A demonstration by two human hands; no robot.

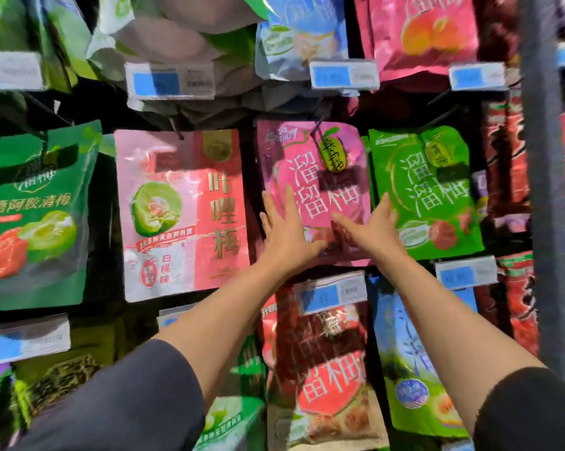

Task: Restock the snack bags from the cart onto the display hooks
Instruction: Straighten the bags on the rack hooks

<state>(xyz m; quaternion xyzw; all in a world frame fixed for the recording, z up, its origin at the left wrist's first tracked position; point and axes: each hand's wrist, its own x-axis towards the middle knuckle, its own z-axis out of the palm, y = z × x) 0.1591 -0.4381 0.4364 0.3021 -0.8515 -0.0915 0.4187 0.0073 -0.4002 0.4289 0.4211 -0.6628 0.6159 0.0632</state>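
A pink snack bag (310, 157) with white characters hangs from a dark display hook (320, 120) in the middle row. My left hand (286, 232) lies flat on the bag's lower left part, fingers straight and spread. My right hand (369, 227) rests on its lower right part, fingers straight and pointing up and left. Both palms press against the bag's front. The cart is out of view.
Neighbouring hooks carry a light-green bag (427, 190) on the right, a pink-and-red bag (180, 216) on the left and a dark-green bag (37, 219) at far left. Price tags (343, 74) stick out above and below. A grey upright post (544, 190) stands at right.
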